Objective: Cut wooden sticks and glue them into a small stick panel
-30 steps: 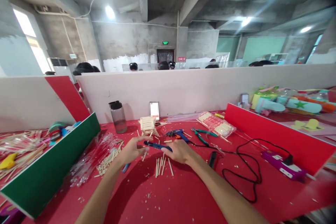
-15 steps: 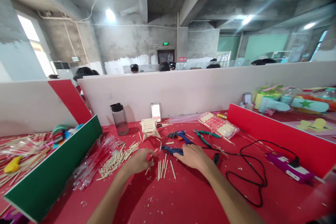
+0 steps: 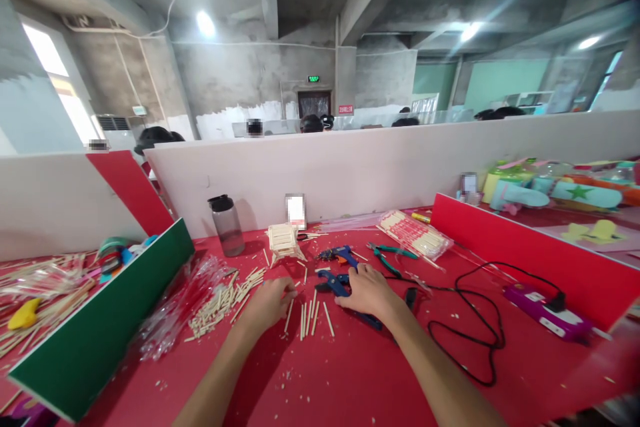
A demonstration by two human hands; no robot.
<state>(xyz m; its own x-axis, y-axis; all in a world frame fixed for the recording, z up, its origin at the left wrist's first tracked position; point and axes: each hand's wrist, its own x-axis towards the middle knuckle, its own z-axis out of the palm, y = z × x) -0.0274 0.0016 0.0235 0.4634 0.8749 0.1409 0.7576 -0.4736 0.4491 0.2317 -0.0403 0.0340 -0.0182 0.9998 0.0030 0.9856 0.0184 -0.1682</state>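
Note:
My left hand (image 3: 270, 303) is low over the red table with its fingers curled together. A short wooden stick (image 3: 289, 315) sticks out below its fingertips, and the exact grip is partly hidden. My right hand (image 3: 371, 290) is closed over a blue-handled cutter (image 3: 336, 283), whose head points left and whose handle shows below the palm. Between the hands several wooden sticks (image 3: 310, 318) lie side by side. A small model built of sticks (image 3: 283, 242) stands on legs behind them. Beyond my right hand lies a blue glue gun (image 3: 340, 255).
Loose sticks (image 3: 227, 303) and plastic wrapping (image 3: 175, 313) lie at the left, near a water bottle (image 3: 226, 227). Green-handled pliers (image 3: 390, 257) and a bagged stick bundle (image 3: 415, 235) are right of centre. A black cable runs to a purple power strip (image 3: 547, 312). Green (image 3: 115, 320) and red (image 3: 530, 253) dividers flank the space.
The blue cutter has turned under my right hand, so its handle now shows below the palm. My left fingers have drawn closer together, and the stick beneath them has shifted slightly right.

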